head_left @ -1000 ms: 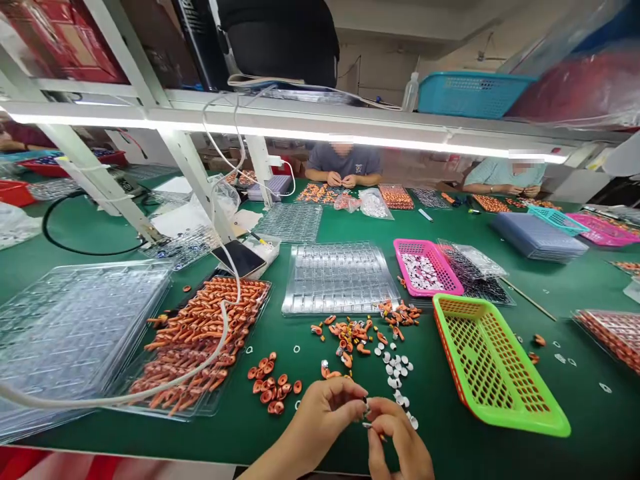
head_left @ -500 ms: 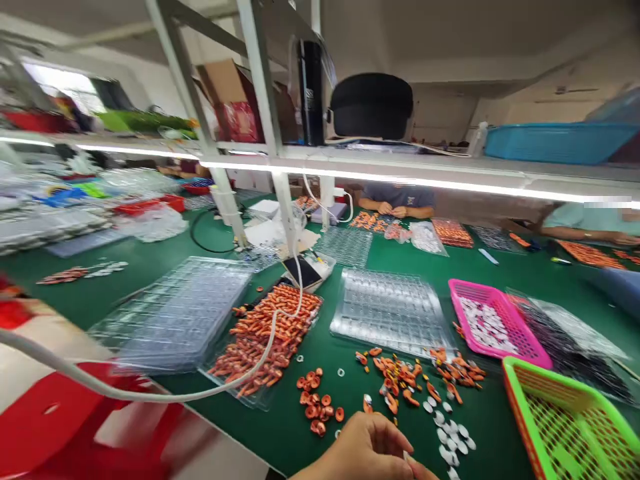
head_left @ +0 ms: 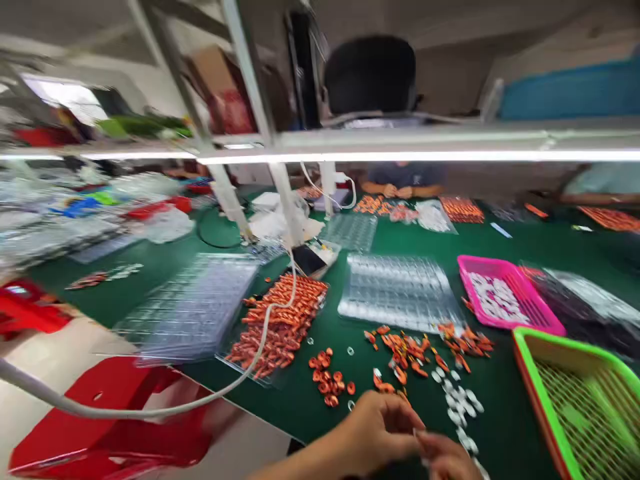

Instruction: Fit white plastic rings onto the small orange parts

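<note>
My left hand is at the lower middle, its thumb and fingers pinched. My right hand meets it from the lower right, its fingers closed too. A small pale sliver shows where the fingertips come together; blur keeps me from telling what it is. Just beyond the hands lie loose orange curved parts, some with white or yellow bits. Round orange caps lie to the left of them, and small white discs to the right.
Clear plastic trays and a tray of orange parts lie on the green table. At right stand a pink basket and a green basket. A white cable crosses the left; a lit shelf spans above.
The camera view has shifted, so the table things appear slightly further right and higher. More of my right hand shows, and both hands stay together.
</note>
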The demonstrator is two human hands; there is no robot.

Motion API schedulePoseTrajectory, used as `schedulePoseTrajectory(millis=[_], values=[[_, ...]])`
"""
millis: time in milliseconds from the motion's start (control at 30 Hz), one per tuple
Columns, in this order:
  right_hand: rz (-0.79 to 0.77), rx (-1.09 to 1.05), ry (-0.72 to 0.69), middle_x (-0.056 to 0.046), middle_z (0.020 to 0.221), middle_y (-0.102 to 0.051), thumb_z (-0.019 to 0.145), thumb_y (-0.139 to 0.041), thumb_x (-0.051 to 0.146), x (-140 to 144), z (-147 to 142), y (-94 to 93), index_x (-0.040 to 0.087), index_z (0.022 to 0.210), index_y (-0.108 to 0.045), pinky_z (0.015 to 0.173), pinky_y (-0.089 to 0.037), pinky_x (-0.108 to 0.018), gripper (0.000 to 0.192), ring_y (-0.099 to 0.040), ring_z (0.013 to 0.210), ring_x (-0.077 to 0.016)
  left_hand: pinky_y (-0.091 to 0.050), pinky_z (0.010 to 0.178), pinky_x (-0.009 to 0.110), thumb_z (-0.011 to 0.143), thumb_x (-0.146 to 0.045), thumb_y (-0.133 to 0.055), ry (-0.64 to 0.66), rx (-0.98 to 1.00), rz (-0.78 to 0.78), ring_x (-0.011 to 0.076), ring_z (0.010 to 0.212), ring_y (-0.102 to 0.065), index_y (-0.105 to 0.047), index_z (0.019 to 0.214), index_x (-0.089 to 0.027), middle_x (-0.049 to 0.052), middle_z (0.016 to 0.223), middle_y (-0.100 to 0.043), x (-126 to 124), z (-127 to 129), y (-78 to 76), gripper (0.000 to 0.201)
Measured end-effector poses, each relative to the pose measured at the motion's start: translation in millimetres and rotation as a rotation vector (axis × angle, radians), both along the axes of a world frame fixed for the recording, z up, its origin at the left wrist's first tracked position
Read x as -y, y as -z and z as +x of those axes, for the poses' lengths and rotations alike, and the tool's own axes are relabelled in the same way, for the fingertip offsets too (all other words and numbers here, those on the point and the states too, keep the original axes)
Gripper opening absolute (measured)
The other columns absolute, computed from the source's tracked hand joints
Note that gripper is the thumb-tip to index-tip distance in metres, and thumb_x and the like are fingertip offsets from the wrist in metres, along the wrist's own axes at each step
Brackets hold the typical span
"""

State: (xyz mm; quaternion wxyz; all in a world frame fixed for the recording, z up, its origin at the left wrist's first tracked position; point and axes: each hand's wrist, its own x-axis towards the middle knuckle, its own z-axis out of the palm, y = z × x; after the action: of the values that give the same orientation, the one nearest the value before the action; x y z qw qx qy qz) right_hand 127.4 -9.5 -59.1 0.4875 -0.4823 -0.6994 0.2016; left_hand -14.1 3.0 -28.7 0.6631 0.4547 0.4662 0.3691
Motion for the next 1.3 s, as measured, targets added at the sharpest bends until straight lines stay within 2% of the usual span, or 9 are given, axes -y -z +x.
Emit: schedulePoseTrajectory(millis=[33,67,100,167,233,367,600,1167,1300], values=[[-0.046,0.005,0.035,-0.007,0.090,-0.070,0.096,-0.045,0.033,14.4,16.8,-9.5,0.027,0.084,-0.059,0.072,-0.058,-0.033,0.019,-0.070,0.085,-0.0222,-0.049,0.068,0.025,0.063,-0.048,-0.083,0.014,-0.017,0.039,0.0136,0.066,-0.062,-0.074,0.084,-0.011,0.004,0.073,-0.069,5.0,1.0,-8.1,0.043],[-0.122,-0.024,-0.028,-0.007,0.089,-0.069,0.096,-0.048,0.031,26.1,29.4,-20.5,0.026,0.087,-0.059,0.077,-0.057,-0.033,0.015,-0.069,0.085,-0.0212,-0.049,0.070,0.025,0.068,-0.041,-0.080,0.030,-0.037,0.071,0.0141,0.069,-0.063,-0.074,0.085,-0.011,0.005,0.077,-0.071,8.1,0.7,-15.4,0.035],[-0.220,-0.053,-0.101,-0.006,0.088,-0.068,0.096,-0.049,0.029,33.8,37.9,-31.4,0.024,0.087,-0.058,0.077,-0.055,-0.032,0.014,-0.067,0.084,-0.0201,-0.049,0.071,0.025,0.071,-0.035,-0.078,0.041,-0.065,0.099,0.0145,0.072,-0.064,-0.073,0.086,-0.012,0.006,0.080,-0.072,9.2,-0.5,-21.3,0.028],[-0.376,-0.164,-0.111,-0.005,0.085,-0.064,0.098,-0.047,0.028,37.9,45.1,-47.5,0.022,0.085,-0.056,0.072,-0.052,-0.029,0.017,-0.063,0.080,-0.0182,-0.050,0.070,0.024,0.076,-0.028,-0.073,0.084,-0.122,0.133,0.0153,0.075,-0.064,-0.073,0.089,-0.013,0.006,0.082,-0.073,7.5,-3.3,-27.8,0.020],[-0.467,-0.224,-0.095,-0.003,0.083,-0.060,0.097,-0.047,0.028,34.6,45.7,-53.7,0.021,0.084,-0.056,0.070,-0.049,-0.028,0.018,-0.060,0.076,-0.0161,-0.051,0.071,0.025,0.079,-0.025,-0.069,0.132,-0.153,0.156,0.0153,0.076,-0.065,-0.072,0.092,-0.014,0.005,0.082,-0.073,6.4,-4.1,-29.7,0.017],[-0.603,-0.287,-0.103,-0.003,0.083,-0.057,0.096,-0.050,0.029,32.8,44.1,-53.8,0.020,0.083,-0.056,0.072,-0.047,-0.027,0.016,-0.056,0.078,-0.0158,-0.053,0.071,0.026,0.082,-0.023,-0.066,0.192,-0.214,0.206,0.0156,0.077,-0.066,-0.072,0.093,-0.014,0.005,0.083,-0.074,10.9,0.8,-31.3,0.015],[-0.694,-0.301,-0.152,0.000,0.075,-0.055,0.091,-0.054,0.028,29.5,46.0,-56.7,0.020,0.077,-0.055,0.066,-0.043,-0.026,0.016,-0.051,0.071,-0.0147,-0.052,0.073,0.026,0.085,-0.016,-0.062,0.215,-0.265,0.345,0.0143,0.077,-0.066,-0.072,0.095,-0.016,0.004,0.085,-0.073,9.6,6.8,-33.8,0.014],[-0.806,-0.281,-0.204,0.001,0.073,-0.055,0.090,-0.054,0.026,20.3,48.0,-59.8,0.019,0.077,-0.056,0.062,-0.040,-0.024,0.015,-0.050,0.067,-0.0133,-0.054,0.074,0.026,0.088,-0.018,-0.062,0.290,-0.371,0.444,0.0156,0.078,-0.069,-0.073,0.097,-0.019,0.003,0.087,-0.075,6.2,2.1,-33.8,0.014],[-0.823,-0.296,-0.172,0.004,0.064,-0.051,0.082,-0.057,0.024,22.8,42.3,-64.9,0.019,0.071,-0.055,0.057,-0.035,-0.022,0.012,-0.046,0.061,-0.0112,-0.056,0.074,0.023,0.089,-0.022,-0.062,0.284,-0.442,0.572,0.0163,0.080,-0.071,-0.073,0.099,-0.024,0.002,0.090,-0.076,10.6,-1.8,-32.0,0.015]])
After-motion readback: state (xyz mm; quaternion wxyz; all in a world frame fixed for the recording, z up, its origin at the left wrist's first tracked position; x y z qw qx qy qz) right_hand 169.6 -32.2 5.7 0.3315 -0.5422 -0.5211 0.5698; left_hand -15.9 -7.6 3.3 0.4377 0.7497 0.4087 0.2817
